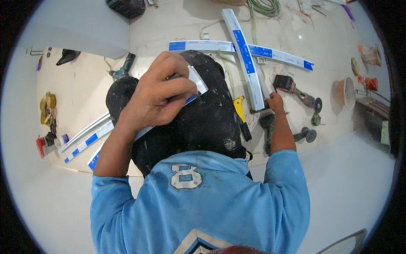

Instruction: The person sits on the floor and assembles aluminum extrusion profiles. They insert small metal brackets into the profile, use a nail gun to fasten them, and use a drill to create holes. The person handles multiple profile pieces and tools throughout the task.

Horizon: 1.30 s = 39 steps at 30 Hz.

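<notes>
White piece: the bright end point(198, 80) is seen just beyond the left-hand fingers, above the dark trousers point(207, 122); it is pointed toward the far right.
Left hand: the fingers point(171, 86) are curled, and the white piece appears to be pinched between them and the thumb; the contact is largely hidden by the left hand point(156, 91) itself.
Strip below: a blue-and-white strip point(94, 160) is seen at the near left, under the left forearm; whether it is joined to the white piece cannot be told.
Crossing strip: a blue-and-white strip point(245, 59) is laid with its long axis from far to near, slanted slightly to the right at its near end.
Right hand: the near end of the crossing strip is placed just left of the right hand point(275, 103), the nearer of the two; the fingers are bent, but what is gripped cannot be told.
Cross strip: another strip point(283, 57) is laid left to right beneath the crossing strip.
Floor: pale tiles point(169, 29) are shown, with a yellow-and-black hand tool point(240, 111) and a cordless grinder point(301, 94) at the right, and a drill point(123, 67) at the left.
Room: a bucket point(347, 93) is stood at the far right, before a pale wall.
</notes>
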### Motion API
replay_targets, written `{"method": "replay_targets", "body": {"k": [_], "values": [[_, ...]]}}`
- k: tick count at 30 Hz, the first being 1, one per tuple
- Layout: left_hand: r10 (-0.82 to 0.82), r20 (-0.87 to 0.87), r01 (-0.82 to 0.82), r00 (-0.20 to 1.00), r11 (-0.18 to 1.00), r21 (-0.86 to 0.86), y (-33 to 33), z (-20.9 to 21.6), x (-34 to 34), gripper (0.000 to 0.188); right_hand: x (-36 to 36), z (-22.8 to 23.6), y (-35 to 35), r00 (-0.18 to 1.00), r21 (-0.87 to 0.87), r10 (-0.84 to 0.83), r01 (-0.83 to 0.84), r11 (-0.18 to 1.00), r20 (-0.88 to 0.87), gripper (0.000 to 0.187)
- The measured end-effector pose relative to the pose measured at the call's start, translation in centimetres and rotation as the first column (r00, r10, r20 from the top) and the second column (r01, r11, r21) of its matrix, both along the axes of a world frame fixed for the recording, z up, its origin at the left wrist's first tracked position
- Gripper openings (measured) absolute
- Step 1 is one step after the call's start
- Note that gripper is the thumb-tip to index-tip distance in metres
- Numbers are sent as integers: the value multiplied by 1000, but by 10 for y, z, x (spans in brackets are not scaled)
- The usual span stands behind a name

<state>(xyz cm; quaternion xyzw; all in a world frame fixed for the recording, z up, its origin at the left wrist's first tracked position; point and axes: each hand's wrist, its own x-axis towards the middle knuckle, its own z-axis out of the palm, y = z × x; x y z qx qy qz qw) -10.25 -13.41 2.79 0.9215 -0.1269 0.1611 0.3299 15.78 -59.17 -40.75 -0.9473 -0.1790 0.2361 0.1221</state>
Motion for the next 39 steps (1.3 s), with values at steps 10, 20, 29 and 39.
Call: {"method": "replay_targets", "body": {"k": [10,20,29,39], "values": [[72,68,-88,995,955,284,-17,13,-24,43,14,80,-62,957,404,-117,0,915,265,40],[363,118,-382,924,874,301,-57,-14,-52,42,-100,403,106,980,532,133,-191,825,146,46],[369,194,-414,909,856,311,-61,-25,-52,35,-134,440,204,853,412,510,-428,805,-109,59],[362,213,-407,908,881,239,-61,-24,-50,34,-129,439,211,835,314,522,-455,833,-175,69]]}}
